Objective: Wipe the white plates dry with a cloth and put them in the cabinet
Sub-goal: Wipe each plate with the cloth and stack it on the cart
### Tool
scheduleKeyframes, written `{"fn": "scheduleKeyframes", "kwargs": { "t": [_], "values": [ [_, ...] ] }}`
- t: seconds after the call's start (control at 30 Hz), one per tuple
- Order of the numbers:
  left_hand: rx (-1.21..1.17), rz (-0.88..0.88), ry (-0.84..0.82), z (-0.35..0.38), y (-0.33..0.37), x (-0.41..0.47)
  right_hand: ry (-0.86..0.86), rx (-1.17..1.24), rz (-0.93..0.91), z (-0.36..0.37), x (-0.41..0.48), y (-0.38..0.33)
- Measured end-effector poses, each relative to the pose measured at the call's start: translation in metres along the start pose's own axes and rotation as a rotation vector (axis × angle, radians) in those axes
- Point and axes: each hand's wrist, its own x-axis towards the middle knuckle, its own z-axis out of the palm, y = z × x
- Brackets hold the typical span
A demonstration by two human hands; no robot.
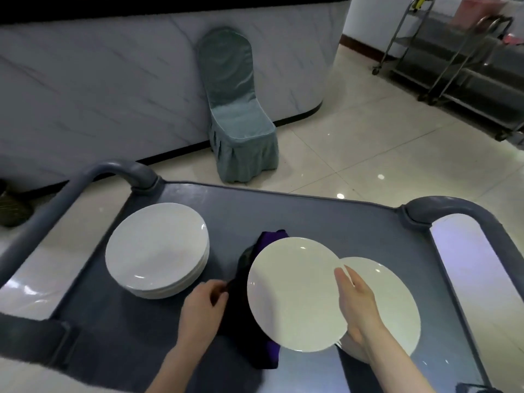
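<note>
My right hand (357, 304) grips the right rim of a white plate (292, 293), held tilted above the grey cart top (283, 211). Under that hand lies another white plate (397, 296) on the cart. A dark purple cloth (246, 316) lies partly beneath the lifted plate. My left hand (202, 310) pinches the cloth's left edge. A stack of several white plates (156, 248) stands at the cart's left.
The cart has raised grey handles at the left (113, 171) and right (453, 208). Beyond it stand a chair with a teal cover (238, 120), a marble-patterned counter (113, 80) and metal trolleys (467, 61) on the tiled floor at the far right.
</note>
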Motion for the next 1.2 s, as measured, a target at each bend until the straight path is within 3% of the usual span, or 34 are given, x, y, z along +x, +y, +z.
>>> {"fn": "scheduleKeyframes", "kwargs": {
  "t": [0.13, 0.23, 0.47, 0.67, 0.8, 0.9, 1.0, 1.1, 1.2],
  "values": [
    [0.274, -0.027, -0.037, 0.011, -0.029, 0.003, -0.018, -0.061, -0.004, 0.008, 0.001, -0.001],
    [0.303, 0.023, -0.082, 0.017, -0.032, 0.01, -0.039, -0.068, 0.014, 0.013, -0.002, -0.003],
    [-0.469, -0.151, -0.149, -0.009, 0.004, 0.025, 0.014, -0.164, 0.024, 0.015, 0.0, -0.009],
    [-0.496, 0.158, -0.161, -0.052, 0.087, 0.026, 0.055, -0.174, -0.062, 0.024, -0.008, -0.012],
    [-0.289, 0.439, -0.377, -0.048, 0.122, 0.006, 0.097, -0.109, -0.08, 0.033, -0.008, -0.014],
    [0.006, 0.619, -0.558, -0.026, 0.124, -0.013, 0.14, -0.066, -0.06, 0.038, -0.007, -0.016],
    [0.081, 0.71, -0.439, -0.015, 0.112, -0.015, 0.153, 0.053, -0.033, 0.038, -0.007, -0.02],
    [0.22, 0.841, -0.134, -0.02, 0.096, 0.0, 0.154, 0.147, -0.004, 0.032, -0.008, -0.023],
    [0.357, 0.916, -0.091, -0.022, 0.085, -0.006, 0.177, 0.176, -0.009, 0.027, -0.006, -0.026]
  ]
}}
